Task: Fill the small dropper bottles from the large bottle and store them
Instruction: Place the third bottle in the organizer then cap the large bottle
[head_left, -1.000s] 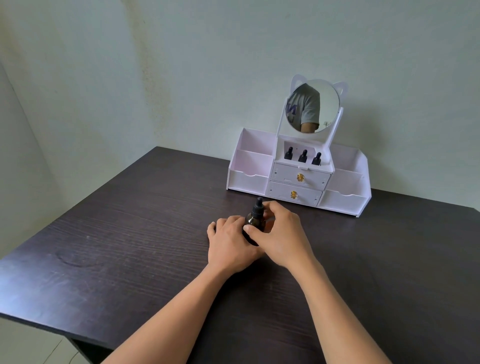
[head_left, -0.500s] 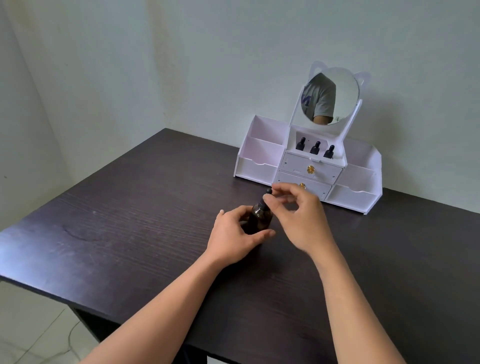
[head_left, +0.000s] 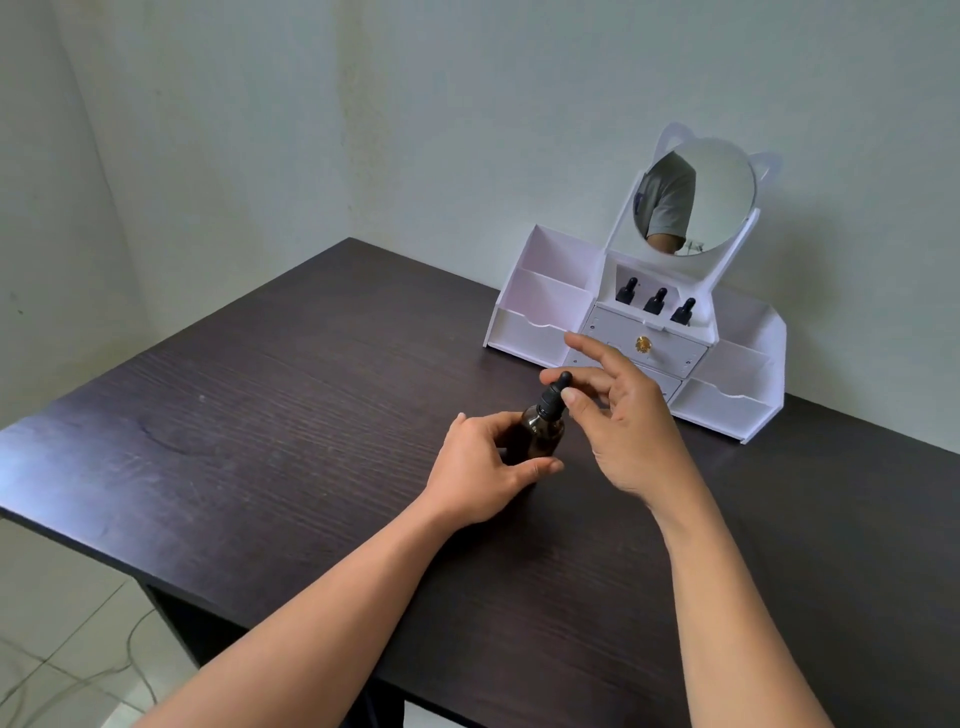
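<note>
One large bottle (head_left: 543, 435) within left fingers (head_left: 485, 422), right fingers (head_left: 581, 410) beside cap (head_left: 554, 396).

Dark brown table (head_left: 260, 415) with fine wood grain, amber-brown bottle (head_left: 540, 436), black cap (head_left: 552, 399), white organiser (head_left: 545, 291) tinted pale lilac, gold knob (head_left: 643, 344), three black dropper tops (head_left: 655, 301), grey shirt (head_left: 670, 202) in mirror (head_left: 727, 208), pale green-grey wall (head_left: 363, 104) faintly stained, white tiled floor (head_left: 52, 649).
</note>
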